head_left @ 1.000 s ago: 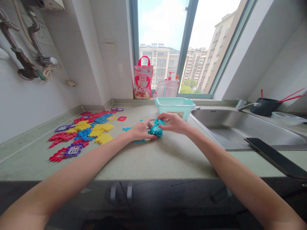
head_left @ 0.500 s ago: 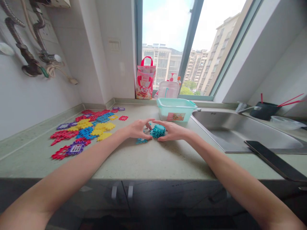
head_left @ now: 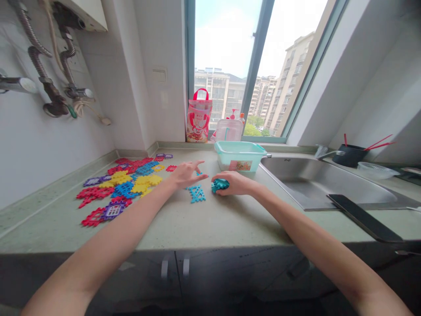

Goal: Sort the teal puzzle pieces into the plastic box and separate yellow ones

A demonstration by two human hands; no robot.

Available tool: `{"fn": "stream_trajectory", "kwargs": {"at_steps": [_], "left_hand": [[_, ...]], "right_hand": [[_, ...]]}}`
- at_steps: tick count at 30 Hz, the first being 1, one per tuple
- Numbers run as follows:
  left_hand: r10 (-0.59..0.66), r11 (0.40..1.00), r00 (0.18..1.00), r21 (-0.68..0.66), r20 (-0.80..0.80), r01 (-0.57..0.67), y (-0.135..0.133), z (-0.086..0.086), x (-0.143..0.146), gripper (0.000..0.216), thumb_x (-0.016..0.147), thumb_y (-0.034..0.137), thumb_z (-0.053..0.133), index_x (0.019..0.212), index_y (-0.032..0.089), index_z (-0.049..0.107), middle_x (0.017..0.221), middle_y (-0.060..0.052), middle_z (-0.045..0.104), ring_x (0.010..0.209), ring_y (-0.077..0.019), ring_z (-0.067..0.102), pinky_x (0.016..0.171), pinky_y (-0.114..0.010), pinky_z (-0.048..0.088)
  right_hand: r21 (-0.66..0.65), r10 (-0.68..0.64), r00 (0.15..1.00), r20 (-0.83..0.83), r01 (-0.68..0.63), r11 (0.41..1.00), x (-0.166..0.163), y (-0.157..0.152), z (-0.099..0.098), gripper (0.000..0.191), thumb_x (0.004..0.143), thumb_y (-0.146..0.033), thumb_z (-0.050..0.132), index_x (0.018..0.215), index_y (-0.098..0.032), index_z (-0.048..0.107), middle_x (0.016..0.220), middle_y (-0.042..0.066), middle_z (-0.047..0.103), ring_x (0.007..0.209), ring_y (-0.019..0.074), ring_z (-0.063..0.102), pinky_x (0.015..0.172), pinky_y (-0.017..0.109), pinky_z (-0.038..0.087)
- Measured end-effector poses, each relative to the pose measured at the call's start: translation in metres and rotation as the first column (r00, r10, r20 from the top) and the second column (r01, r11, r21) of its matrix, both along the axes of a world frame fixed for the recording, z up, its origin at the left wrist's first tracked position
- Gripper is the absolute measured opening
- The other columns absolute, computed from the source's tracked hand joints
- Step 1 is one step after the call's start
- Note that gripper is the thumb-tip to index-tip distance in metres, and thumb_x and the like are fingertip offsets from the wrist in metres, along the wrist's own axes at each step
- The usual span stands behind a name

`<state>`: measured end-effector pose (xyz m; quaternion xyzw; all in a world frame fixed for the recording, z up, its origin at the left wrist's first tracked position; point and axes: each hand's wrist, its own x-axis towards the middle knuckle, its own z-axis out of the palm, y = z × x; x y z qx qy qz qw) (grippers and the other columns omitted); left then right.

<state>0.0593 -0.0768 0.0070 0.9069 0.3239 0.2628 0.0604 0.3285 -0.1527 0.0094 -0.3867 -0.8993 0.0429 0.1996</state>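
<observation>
My right hand [head_left: 235, 182] is wrapped round a small stack of teal interlocking toy blocks [head_left: 217, 186] on the pale green counter [head_left: 210, 228]. To its left, my left hand [head_left: 187, 174] has thumb and fingers apart with nothing between them. Just below that hand lies a flat light-blue interlocking piece [head_left: 197, 194]. Another blue bit shows partly behind the left fingers. Further left spread many flat pieces in several colours: red [head_left: 94, 194], yellow [head_left: 144, 183], blue [head_left: 125, 190] and purple [head_left: 112, 210].
A mint plastic tub [head_left: 240, 157] stands behind my right hand. To the right are a steel sink [head_left: 315, 182] and a black phone-like slab [head_left: 363, 216] across its front edge. A red-handled bag [head_left: 199, 119] stands by the window, and a black pot [head_left: 350, 155] beyond the sink.
My hands have moved apart. The left has drawn back from the teal stack, now gripped by the right hand alone. More of the flat blue piece shows. The camera view has shifted slightly.
</observation>
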Motion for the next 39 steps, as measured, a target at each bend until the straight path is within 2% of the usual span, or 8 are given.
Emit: {"fn": "stream_trajectory", "kwargs": {"at_steps": [9,17,23,26,28,31,34,39], "left_hand": [[0.083,0.996,0.995,0.023,-0.047,-0.082,0.012,-0.010,-0.003,0.068,0.106,0.067,0.042,0.150,0.017,0.055,0.110,-0.009,0.080,0.113,-0.0291,0.070,0.098,-0.039,0.047],[0.164,0.966,0.950,0.240,-0.265,-0.099,0.005,-0.002,-0.003,0.051,0.111,0.052,0.039,0.142,0.021,0.066,0.116,-0.012,0.079,0.112,-0.0284,0.067,0.095,-0.040,0.044],[0.322,0.919,0.878,0.341,-0.354,-0.200,0.010,0.021,-0.024,0.035,0.106,0.033,0.046,0.109,0.021,0.078,0.108,-0.014,0.080,0.108,-0.0287,0.068,0.098,-0.042,0.044],[0.464,0.885,0.788,0.251,-0.404,-0.393,0.018,0.042,-0.050,0.029,0.098,0.030,0.055,0.102,0.019,0.081,0.104,-0.018,0.079,0.102,-0.0317,0.071,0.093,-0.042,0.047],[0.485,0.869,0.758,0.142,-0.437,-0.474,0.023,0.052,-0.066,0.024,0.091,0.034,0.064,0.098,0.020,0.082,0.104,-0.017,0.080,0.097,-0.0333,0.073,0.086,-0.039,0.050],[0.311,0.918,0.827,-0.078,-0.469,-0.389,0.027,0.053,-0.074,0.025,0.078,0.041,0.078,0.096,0.024,0.083,0.102,-0.009,0.081,0.090,-0.0276,0.074,0.075,-0.030,0.051],[0.072,0.908,0.900,-0.345,-0.430,-0.238,0.031,0.039,-0.065,0.045,0.069,0.050,0.085,0.107,0.026,0.083,0.102,-0.005,0.082,0.087,-0.0228,0.074,0.068,-0.025,0.049],[0.072,0.937,0.927,-0.294,-0.368,-0.189,0.034,0.018,-0.046,0.040,0.073,0.059,0.080,0.093,0.025,0.085,0.092,-0.006,0.081,0.082,-0.0224,0.071,0.065,-0.026,0.046]], "right_hand": [[0.139,-0.458,0.873,-0.168,0.481,0.866,0.053,0.074,0.107,0.042,0.087,-0.048,0.073,0.120,-0.023,0.074,0.098,0.005,0.078,0.087,0.0224,0.069,0.077,0.031,0.049],[-0.029,-0.663,0.742,0.094,0.668,0.743,0.070,0.120,0.102,0.060,0.077,-0.050,0.082,0.127,-0.018,0.075,0.123,0.016,0.077,0.108,0.0339,0.072,0.088,0.039,0.057],[0.180,-0.593,0.767,-0.245,0.637,0.750,0.064,0.073,0.139,0.071,0.088,-0.070,0.068,0.143,-0.025,0.066,0.131,0.013,0.075,0.112,0.0343,0.071,0.098,0.047,0.055],[0.406,-0.382,0.818,-0.429,0.553,0.728,0.038,0.038,0.120,0.046,0.098,-0.052,0.061,0.133,-0.023,0.070,0.123,0.011,0.077,0.108,0.0305,0.072,0.099,0.047,0.054],[0.447,-0.245,0.896,-0.370,0.403,0.799,0.016,0.019,0.083,0.034,0.100,-0.040,0.060,0.126,-0.022,0.073,0.115,0.011,0.078,0.106,0.0285,0.072,0.100,0.045,0.054],[0.322,-0.145,0.976,-0.163,0.192,0.927,-0.013,0.008,0.017,0.037,0.102,-0.038,0.060,0.135,-0.024,0.070,0.129,0.012,0.075,0.119,0.0299,0.069,0.108,0.047,0.052],[0.076,-0.110,0.994,-0.014,0.111,0.991,-0.028,0.015,-0.029,0.060,0.104,-0.047,0.056,0.159,-0.023,0.049,0.163,0.016,0.050,0.147,0.0330,0.051,0.119,0.053,0.043],[-0.014,-0.015,0.997,0.069,0.016,1.000,-0.031,0.031,-0.037,0.045,0.108,-0.042,0.050,0.146,-0.019,0.063,0.154,0.016,0.060,0.145,0.0293,0.054,0.120,0.045,0.042]]}}
